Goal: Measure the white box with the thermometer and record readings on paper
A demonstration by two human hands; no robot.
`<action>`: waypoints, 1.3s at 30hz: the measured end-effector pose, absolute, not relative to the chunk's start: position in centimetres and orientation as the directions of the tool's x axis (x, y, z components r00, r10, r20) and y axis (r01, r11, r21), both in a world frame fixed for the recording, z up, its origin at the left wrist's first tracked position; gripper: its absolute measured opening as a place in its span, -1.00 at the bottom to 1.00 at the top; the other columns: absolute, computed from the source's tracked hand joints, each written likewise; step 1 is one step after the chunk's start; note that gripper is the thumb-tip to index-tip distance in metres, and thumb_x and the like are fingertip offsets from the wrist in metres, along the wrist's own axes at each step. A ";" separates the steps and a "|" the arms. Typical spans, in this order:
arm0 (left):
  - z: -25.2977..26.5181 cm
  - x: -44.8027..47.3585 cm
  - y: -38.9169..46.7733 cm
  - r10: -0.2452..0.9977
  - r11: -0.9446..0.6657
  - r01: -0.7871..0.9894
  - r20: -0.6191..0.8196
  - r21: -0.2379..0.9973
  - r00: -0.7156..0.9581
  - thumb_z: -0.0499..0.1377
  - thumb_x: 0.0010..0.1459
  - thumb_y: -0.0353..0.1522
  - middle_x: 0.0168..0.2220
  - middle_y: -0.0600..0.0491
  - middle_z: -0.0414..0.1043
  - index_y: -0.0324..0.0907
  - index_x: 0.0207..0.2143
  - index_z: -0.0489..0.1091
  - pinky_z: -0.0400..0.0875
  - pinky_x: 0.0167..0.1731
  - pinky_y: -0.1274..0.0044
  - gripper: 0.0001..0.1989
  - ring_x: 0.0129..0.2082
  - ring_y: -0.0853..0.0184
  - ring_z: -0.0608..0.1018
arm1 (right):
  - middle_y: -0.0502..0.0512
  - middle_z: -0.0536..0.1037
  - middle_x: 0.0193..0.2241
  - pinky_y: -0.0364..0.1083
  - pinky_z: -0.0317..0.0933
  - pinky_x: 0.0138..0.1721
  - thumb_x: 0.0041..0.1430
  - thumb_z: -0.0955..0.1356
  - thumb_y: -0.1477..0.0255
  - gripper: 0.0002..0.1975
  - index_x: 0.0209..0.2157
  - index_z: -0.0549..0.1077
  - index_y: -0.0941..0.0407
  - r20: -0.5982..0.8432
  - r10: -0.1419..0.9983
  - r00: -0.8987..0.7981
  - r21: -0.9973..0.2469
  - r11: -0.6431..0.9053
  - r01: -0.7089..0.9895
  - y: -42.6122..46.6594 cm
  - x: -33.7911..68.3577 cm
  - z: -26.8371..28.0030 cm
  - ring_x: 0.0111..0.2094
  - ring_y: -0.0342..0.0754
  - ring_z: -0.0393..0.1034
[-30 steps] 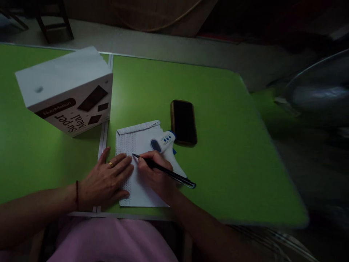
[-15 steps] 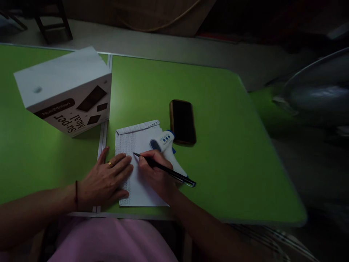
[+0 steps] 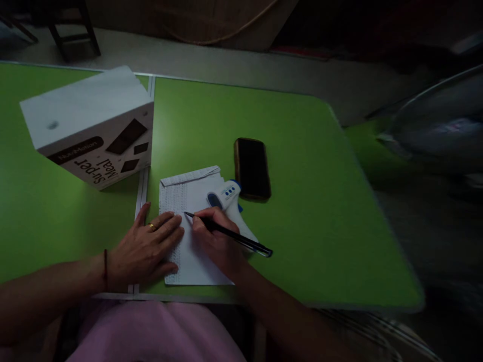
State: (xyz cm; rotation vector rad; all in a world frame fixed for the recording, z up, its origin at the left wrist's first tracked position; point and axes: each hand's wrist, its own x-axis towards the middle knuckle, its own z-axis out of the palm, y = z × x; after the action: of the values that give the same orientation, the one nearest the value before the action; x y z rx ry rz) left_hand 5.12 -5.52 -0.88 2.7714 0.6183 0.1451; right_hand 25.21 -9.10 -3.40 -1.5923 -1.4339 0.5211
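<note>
My right hand (image 3: 217, 241) is closed round a black pen (image 3: 234, 235), its tip on the notepad (image 3: 202, 266) just right of the written column. Dense handwriting covers the left part of the page, and its top edge is folded over. My left hand (image 3: 151, 246) lies flat with fingers stretched across the page's left side; it wears a gold ring and a dark wrist cord. A white and blue infrared thermometer (image 3: 243, 223) lies over the pad's right edge, partly hidden by my right hand.
A dark phone (image 3: 252, 168) in a brown case lies beyond the thermometer. At the left stands a tall white NutriMotion box (image 3: 94, 136). The green table (image 3: 320, 226) has a metal seam near my left hand. A stool (image 3: 73, 35) stands on the floor behind.
The pen's back end has shifted very slightly. Both hands and the other things stay almost where they were.
</note>
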 end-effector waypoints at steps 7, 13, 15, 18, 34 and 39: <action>-1.0 5.1 -5.5 0.432 -0.867 0.397 0.057 0.302 0.900 0.08 0.36 -0.05 0.26 -0.20 0.31 -0.26 0.19 0.29 -0.24 0.33 -0.04 -0.45 0.28 0.02 0.30 | -0.07 0.45 -0.59 -0.12 0.26 -0.51 0.14 0.30 0.39 -0.92 -0.41 0.40 0.06 0.237 0.940 0.243 -0.833 0.068 0.550 -9.1 25.3 -3.4 -0.58 -0.12 0.30; -0.9 5.1 -5.5 0.429 -0.864 0.395 0.046 0.311 0.902 0.09 0.36 -0.06 0.26 -0.19 0.30 -0.26 0.19 0.28 -0.21 0.33 -0.06 -0.46 0.28 0.01 0.31 | -0.05 0.46 -0.56 -0.11 0.29 -0.48 0.15 0.30 0.38 -0.91 -0.42 0.40 0.06 0.243 0.942 0.232 -0.822 0.073 0.564 -9.2 25.4 -3.6 -0.56 -0.11 0.32; -0.9 5.1 -5.5 0.432 -0.862 0.401 0.033 0.310 0.901 0.08 0.36 -0.06 0.27 -0.18 0.30 -0.25 0.20 0.28 -0.20 0.32 -0.06 -0.46 0.28 0.01 0.30 | -0.06 0.46 -0.57 -0.12 0.28 -0.49 0.15 0.30 0.39 -0.91 -0.43 0.39 0.05 0.244 0.942 0.229 -0.823 0.076 0.563 -9.2 25.4 -3.6 -0.57 -0.12 0.31; -1.0 5.1 -5.5 0.428 -0.865 0.398 0.034 0.306 0.903 0.07 0.36 -0.06 0.27 -0.19 0.29 -0.25 0.21 0.27 -0.18 0.31 -0.08 -0.45 0.28 0.00 0.30 | -0.08 0.43 -0.60 -0.12 0.26 -0.51 0.14 0.30 0.39 -0.91 -0.45 0.38 0.05 0.224 0.948 0.228 -0.828 0.062 0.557 -9.2 25.4 -3.4 -0.59 -0.12 0.29; -0.8 5.1 -5.5 0.424 -0.865 0.403 0.007 0.298 0.905 0.11 0.34 -0.05 0.26 -0.18 0.30 -0.23 0.22 0.27 -0.17 0.32 -0.07 -0.44 0.29 0.00 0.30 | -0.06 0.46 -0.57 -0.11 0.30 -0.46 0.12 0.31 0.40 -0.94 -0.42 0.39 0.05 0.230 0.939 0.254 -0.822 0.048 0.568 -9.2 25.6 -3.5 -0.56 -0.11 0.31; -0.9 5.0 -5.5 0.426 -0.867 0.397 0.034 0.303 0.904 0.08 0.36 -0.05 0.27 -0.19 0.29 -0.24 0.22 0.26 -0.21 0.32 -0.07 -0.45 0.29 0.01 0.30 | -0.05 0.46 -0.58 -0.11 0.29 -0.47 0.13 0.31 0.39 -0.92 -0.43 0.40 0.05 0.229 0.939 0.258 -0.826 0.047 0.562 -9.1 25.5 -3.4 -0.57 -0.11 0.31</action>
State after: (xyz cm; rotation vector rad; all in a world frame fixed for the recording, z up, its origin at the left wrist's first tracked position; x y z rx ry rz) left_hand 4.97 -5.49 -0.92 2.7781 0.6139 0.1433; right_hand 25.52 -9.12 -3.40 -1.6289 -1.4161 0.5253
